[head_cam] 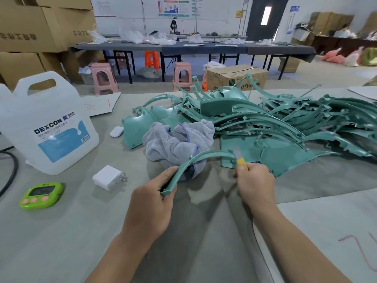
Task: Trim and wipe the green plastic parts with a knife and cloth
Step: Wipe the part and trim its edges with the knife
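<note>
A grey, matte, felt-like cover is spread over the work table (61, 242), which fills the lower frame. In the upper left, brown cardboard boxes (30, 27) are stacked. Across the top centre a long dark table (204, 49) is strewn with clear plastic bags, with pink stools (104, 78) and an orange stool (152, 59) set below it. A dark door (265, 17) is seen at the upper right.

At the left of the near surface a translucent white jug (47, 127) with a blue label is stood upright. Below it a glossy lime-green timer (41, 194) with pink buttons is laid, and to its right a white boxy charger (109, 177).

At centre a crumpled grey towelling cloth (179, 141) is heaped. A slim, curved green strip (195, 160) is gripped at its lower end by the left hand (151, 203), fingers curled round it, and is arched over the near edge of the cloth. A yellow-handled knife (242, 161) is clenched in the right hand (255, 182) at the strip's far end; its blade is blurred.

From centre right to the right edge, smooth green plastic parts (295, 119), curved ribs and flat panels, are piled.
</note>
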Demonstrator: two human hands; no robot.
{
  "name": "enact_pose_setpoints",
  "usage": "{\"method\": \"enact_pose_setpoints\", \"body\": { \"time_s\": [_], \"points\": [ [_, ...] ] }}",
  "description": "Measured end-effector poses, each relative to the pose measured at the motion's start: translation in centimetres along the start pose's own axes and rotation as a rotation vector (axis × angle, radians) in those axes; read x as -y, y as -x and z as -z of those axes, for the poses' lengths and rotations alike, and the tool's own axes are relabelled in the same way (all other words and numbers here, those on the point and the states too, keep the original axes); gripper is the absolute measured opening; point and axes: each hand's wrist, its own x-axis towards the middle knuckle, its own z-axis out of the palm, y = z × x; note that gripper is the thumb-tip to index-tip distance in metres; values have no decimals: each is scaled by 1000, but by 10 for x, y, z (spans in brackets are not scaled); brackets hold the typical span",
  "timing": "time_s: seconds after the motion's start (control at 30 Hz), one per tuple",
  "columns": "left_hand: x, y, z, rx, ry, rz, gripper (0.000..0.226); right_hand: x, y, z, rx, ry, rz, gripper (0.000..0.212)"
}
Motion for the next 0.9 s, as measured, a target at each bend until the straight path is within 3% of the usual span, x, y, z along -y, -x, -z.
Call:
{"method": "enact_pose_setpoints", "body": {
  "time_s": [0.2,0.43,0.63,0.8,0.9],
  "points": [
    [1,-1,-1,0,-8,-12,42,-13,-12,8,-12,100,-125,34],
    [0,-1,0,-1,0,-27,42,8,23,-5,51,106,273,50],
    [-2,-2,2,-23,21,-4,41,11,43,-2,209,-27,498,44],
    [-5,-5,3,-153,111,36,20,3,35,7,75,-82,403,37],
    [-10,-12,5,-303,351,249,8,-3,26,9,-24,-141,336,39]
  ]
}}
